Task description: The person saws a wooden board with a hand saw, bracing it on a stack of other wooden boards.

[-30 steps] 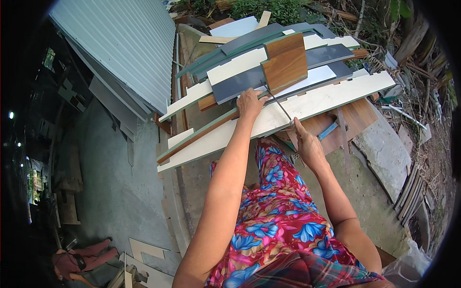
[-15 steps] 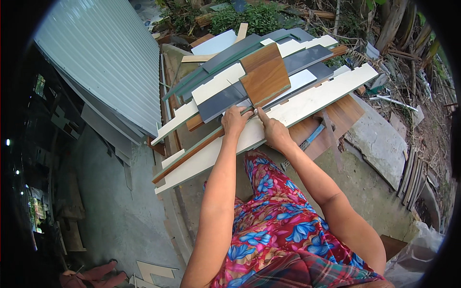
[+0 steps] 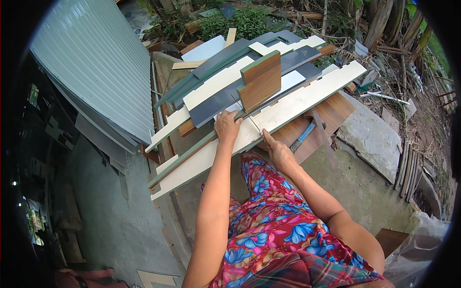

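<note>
A notched wood-grain board (image 3: 261, 84) with green edges stands tilted on the stack, its lower corner at my left hand (image 3: 227, 126). The fingers of that hand are closed on this corner. My right hand (image 3: 280, 152) is closed on the near end of a thin, dark rod-like tool (image 3: 255, 124), perhaps a narrow file. The tool slants past the board's lower corner, and its exact kind is too small to tell. Under both hands lies a long cream board (image 3: 307, 92), with a brown strip with a green edge (image 3: 185, 160) along its far side.
Grey and cream boards (image 3: 218, 85) are stacked beyond my hands. A blue-handled hammer (image 3: 302, 137) lies on a wood-grain panel (image 3: 336, 115) to the right. Corrugated metal sheeting (image 3: 96, 62) rises at left. Concrete slabs (image 3: 370, 134) and debris lie at right.
My right hand has drawn back toward me and to the right, showing more of the thin tool. The notched board has turned, so its green left edge now shows.
</note>
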The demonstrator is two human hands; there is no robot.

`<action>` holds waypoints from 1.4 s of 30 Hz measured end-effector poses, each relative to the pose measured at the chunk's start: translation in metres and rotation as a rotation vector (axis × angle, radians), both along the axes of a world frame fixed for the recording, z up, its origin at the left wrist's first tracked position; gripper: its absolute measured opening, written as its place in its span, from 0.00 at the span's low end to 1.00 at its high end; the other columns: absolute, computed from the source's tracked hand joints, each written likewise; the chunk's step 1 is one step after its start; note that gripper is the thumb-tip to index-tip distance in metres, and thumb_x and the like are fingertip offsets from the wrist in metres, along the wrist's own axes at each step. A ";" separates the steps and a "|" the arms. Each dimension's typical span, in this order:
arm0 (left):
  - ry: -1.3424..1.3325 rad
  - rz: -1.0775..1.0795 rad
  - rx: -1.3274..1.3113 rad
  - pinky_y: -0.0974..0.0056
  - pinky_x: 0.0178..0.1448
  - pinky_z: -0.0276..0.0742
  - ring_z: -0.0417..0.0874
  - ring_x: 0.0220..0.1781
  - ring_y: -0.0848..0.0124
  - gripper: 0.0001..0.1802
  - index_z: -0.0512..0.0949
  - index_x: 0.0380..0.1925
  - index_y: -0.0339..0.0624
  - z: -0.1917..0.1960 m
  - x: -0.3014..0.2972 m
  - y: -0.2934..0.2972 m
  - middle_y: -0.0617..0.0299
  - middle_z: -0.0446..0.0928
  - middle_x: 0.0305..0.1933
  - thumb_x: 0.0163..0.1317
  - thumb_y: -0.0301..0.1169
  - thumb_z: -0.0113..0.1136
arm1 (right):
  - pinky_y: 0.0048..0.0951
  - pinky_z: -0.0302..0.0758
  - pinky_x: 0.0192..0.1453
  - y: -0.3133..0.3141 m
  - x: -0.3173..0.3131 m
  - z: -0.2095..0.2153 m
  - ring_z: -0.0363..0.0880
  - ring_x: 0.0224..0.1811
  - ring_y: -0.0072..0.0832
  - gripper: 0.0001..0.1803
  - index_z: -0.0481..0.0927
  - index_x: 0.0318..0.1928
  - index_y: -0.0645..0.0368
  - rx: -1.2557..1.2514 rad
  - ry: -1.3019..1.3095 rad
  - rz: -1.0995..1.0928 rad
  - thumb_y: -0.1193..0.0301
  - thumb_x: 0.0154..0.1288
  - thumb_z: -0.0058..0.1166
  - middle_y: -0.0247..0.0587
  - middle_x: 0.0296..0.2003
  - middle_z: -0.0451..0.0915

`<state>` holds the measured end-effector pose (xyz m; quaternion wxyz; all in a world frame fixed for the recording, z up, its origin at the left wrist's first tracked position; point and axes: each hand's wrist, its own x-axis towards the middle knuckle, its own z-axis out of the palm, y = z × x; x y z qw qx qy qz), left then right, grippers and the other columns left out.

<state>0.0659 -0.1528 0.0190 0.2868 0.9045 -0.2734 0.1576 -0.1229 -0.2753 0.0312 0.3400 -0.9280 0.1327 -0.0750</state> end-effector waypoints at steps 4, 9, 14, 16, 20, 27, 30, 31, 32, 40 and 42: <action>-0.023 -0.034 0.043 0.50 0.55 0.75 0.79 0.52 0.53 0.19 0.85 0.46 0.45 0.000 0.000 0.000 0.54 0.80 0.45 0.53 0.34 0.73 | 0.51 0.76 0.49 -0.003 -0.002 0.009 0.81 0.45 0.60 0.32 0.61 0.74 0.55 0.044 -0.020 0.005 0.78 0.69 0.45 0.71 0.40 0.80; -0.024 -0.044 0.049 0.51 0.54 0.75 0.78 0.51 0.52 0.19 0.85 0.45 0.44 -0.002 -0.005 -0.003 0.53 0.80 0.45 0.52 0.33 0.73 | 0.52 0.76 0.49 -0.009 -0.007 0.010 0.81 0.44 0.61 0.31 0.62 0.73 0.56 0.069 -0.043 0.019 0.77 0.70 0.44 0.71 0.38 0.81; -0.070 -0.054 0.034 0.51 0.50 0.75 0.79 0.48 0.52 0.18 0.85 0.43 0.42 -0.001 -0.013 -0.015 0.54 0.80 0.42 0.51 0.31 0.73 | 0.53 0.76 0.48 -0.017 -0.015 0.012 0.82 0.42 0.61 0.31 0.63 0.73 0.56 0.101 -0.054 -0.006 0.75 0.70 0.44 0.71 0.36 0.80; -0.042 -0.056 0.037 0.50 0.51 0.75 0.79 0.48 0.51 0.18 0.85 0.44 0.41 0.002 -0.018 -0.023 0.53 0.80 0.43 0.51 0.31 0.73 | 0.53 0.76 0.48 -0.022 -0.018 0.010 0.82 0.42 0.61 0.30 0.64 0.72 0.57 0.119 -0.106 -0.024 0.75 0.70 0.45 0.72 0.35 0.80; -0.009 -0.069 0.012 0.50 0.52 0.75 0.79 0.48 0.50 0.18 0.85 0.45 0.41 -0.002 -0.025 -0.034 0.51 0.80 0.42 0.51 0.31 0.73 | 0.48 0.76 0.45 -0.029 -0.028 0.022 0.82 0.39 0.59 0.32 0.61 0.74 0.55 0.109 -0.040 -0.043 0.77 0.70 0.44 0.68 0.33 0.79; -0.020 -0.159 0.016 0.51 0.51 0.75 0.79 0.47 0.50 0.19 0.85 0.46 0.40 -0.009 -0.029 -0.036 0.51 0.80 0.41 0.52 0.32 0.72 | 0.49 0.74 0.41 -0.035 -0.041 0.010 0.81 0.34 0.59 0.32 0.62 0.74 0.51 0.118 -0.026 -0.065 0.77 0.69 0.45 0.66 0.29 0.78; -0.004 -0.211 0.021 0.51 0.52 0.75 0.79 0.47 0.51 0.19 0.84 0.46 0.40 -0.006 -0.031 -0.036 0.50 0.80 0.42 0.53 0.34 0.72 | 0.51 0.75 0.42 -0.034 -0.045 0.017 0.82 0.36 0.60 0.32 0.62 0.74 0.53 0.129 -0.009 -0.072 0.76 0.69 0.45 0.67 0.30 0.79; 0.017 -0.219 0.040 0.51 0.52 0.75 0.80 0.48 0.50 0.19 0.84 0.46 0.39 -0.005 -0.033 -0.036 0.50 0.80 0.42 0.55 0.35 0.71 | 0.52 0.76 0.43 -0.034 -0.046 0.018 0.82 0.37 0.60 0.32 0.62 0.74 0.54 0.125 -0.008 -0.074 0.75 0.69 0.46 0.69 0.31 0.80; 0.036 -0.224 0.057 0.51 0.52 0.75 0.80 0.48 0.50 0.19 0.84 0.46 0.38 -0.005 -0.033 -0.036 0.49 0.80 0.42 0.56 0.35 0.70 | 0.52 0.76 0.43 -0.035 -0.047 0.016 0.82 0.37 0.60 0.32 0.62 0.74 0.54 0.124 -0.006 -0.073 0.75 0.69 0.46 0.69 0.31 0.80; 0.159 -0.255 -0.041 0.51 0.53 0.75 0.80 0.50 0.47 0.19 0.83 0.46 0.34 -0.004 -0.039 -0.046 0.45 0.79 0.43 0.60 0.37 0.67 | 0.52 0.75 0.48 -0.036 -0.051 0.008 0.81 0.43 0.63 0.31 0.62 0.74 0.54 0.187 -0.008 -0.095 0.74 0.70 0.45 0.71 0.36 0.80; 0.161 -0.241 -0.046 0.50 0.53 0.75 0.80 0.49 0.47 0.18 0.83 0.45 0.34 -0.004 -0.039 -0.045 0.44 0.79 0.43 0.60 0.37 0.67 | 0.52 0.75 0.48 -0.034 -0.051 0.005 0.81 0.44 0.63 0.31 0.62 0.74 0.53 0.200 -0.025 -0.088 0.75 0.70 0.45 0.71 0.38 0.80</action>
